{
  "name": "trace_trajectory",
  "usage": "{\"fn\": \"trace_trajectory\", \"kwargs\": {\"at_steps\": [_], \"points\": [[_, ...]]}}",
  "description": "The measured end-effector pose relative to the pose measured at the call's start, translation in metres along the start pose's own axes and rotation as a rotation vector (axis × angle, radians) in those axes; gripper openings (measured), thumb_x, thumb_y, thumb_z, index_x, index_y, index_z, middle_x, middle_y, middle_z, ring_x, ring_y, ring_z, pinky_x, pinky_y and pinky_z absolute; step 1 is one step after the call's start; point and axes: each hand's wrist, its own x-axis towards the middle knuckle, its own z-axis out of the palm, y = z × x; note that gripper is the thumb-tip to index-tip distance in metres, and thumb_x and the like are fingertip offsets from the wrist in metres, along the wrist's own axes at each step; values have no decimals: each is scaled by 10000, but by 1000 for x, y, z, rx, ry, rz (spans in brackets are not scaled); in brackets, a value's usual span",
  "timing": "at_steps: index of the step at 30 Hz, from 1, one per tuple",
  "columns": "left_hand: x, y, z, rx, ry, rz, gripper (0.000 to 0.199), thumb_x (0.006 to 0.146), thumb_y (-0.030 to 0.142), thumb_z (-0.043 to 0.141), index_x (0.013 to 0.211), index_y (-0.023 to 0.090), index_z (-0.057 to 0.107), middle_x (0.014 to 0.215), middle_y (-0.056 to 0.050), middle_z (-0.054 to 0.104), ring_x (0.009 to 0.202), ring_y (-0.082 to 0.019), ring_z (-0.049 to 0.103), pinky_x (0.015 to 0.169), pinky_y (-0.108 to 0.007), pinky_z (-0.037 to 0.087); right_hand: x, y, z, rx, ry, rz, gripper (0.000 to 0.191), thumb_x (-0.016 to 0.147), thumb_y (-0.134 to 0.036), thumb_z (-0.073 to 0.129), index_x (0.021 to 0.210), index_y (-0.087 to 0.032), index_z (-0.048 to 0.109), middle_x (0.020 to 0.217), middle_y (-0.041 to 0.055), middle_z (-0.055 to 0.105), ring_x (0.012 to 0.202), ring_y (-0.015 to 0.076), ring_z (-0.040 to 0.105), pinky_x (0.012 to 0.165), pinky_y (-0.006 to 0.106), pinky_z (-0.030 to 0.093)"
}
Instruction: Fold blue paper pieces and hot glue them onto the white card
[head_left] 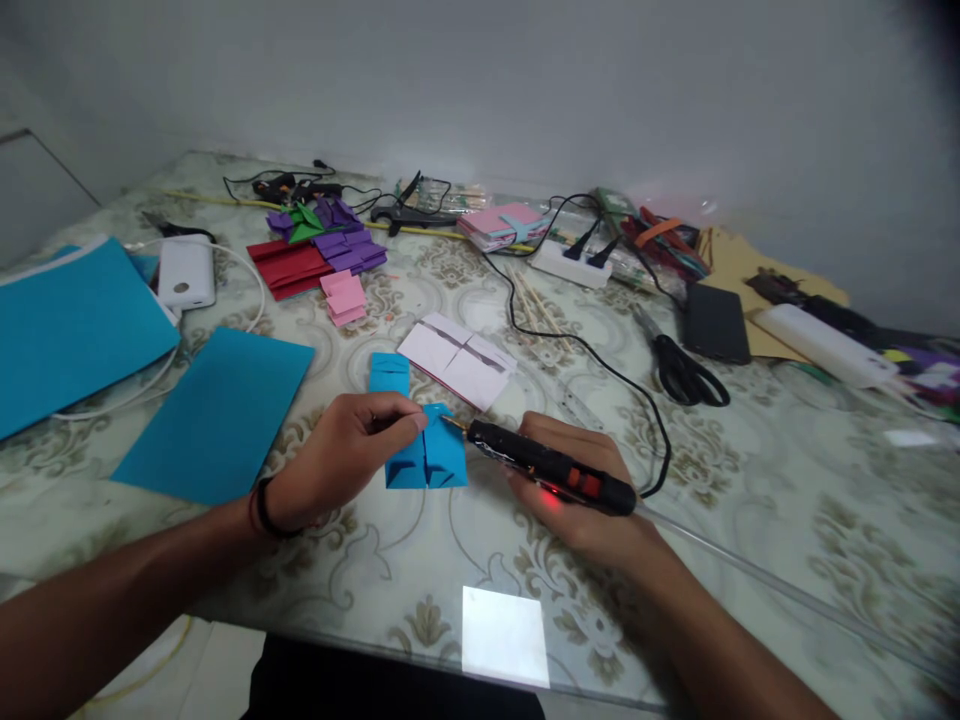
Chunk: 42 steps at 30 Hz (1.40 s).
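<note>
Toward the middle of the surface's (397, 575) front edge, your left hand (352, 455) pinched a folded blue paper (447, 460), covering its upper left. Your right hand (592, 490) gripped a glue gun (547, 464), which hid some fingers; whether its nozzle (456, 426) touched the paper was hard to make out.

L hand (341, 450) pinching folded blue paper (448, 455), R hand (585, 525) w/ glue gun (525, 450) nr it.
</note>
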Motion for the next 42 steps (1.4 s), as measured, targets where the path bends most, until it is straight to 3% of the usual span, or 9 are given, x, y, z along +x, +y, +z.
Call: {"fn": "trace_trajectory", "kwargs": {"at_steps": [19, 35, 42], "points": [[0, 3, 1, -46, 65, -3, 235, 885, 370, 625, 793, 165, 692, 712, 7, 597, 687, -138, 509, 634, -259, 399, 2, 0, 1, 5, -23, -22, 252, 895, -161, 658, 686, -196, 520, 664, -17, 498, 582, 112, 482, 538, 249, 353], [1, 1, 0, -20, 102, 36, 250, 941, 372, 612, 784, 178, 636, 702, 31, 495, 676, -123, 436, 628, -253, 369, 1, 5, -2, 27, -27, 129, 292, 939, -283, 660, 681, -197, 554, 666, -25, 488, 584, 120, 495, 546, 264, 369], [1, 1, -1, -28, 98, 9, 252, 938, 373, 605, 781, 179, 640, 698, 31, 492, 666, -122, 427, 621, -253, 363, 5, 10, -9, -88, 19, 206, 294, 928, -339, 662, 697, -210, 532, 677, -23, 527, 597, 138, 508, 567, 272, 376]]}}
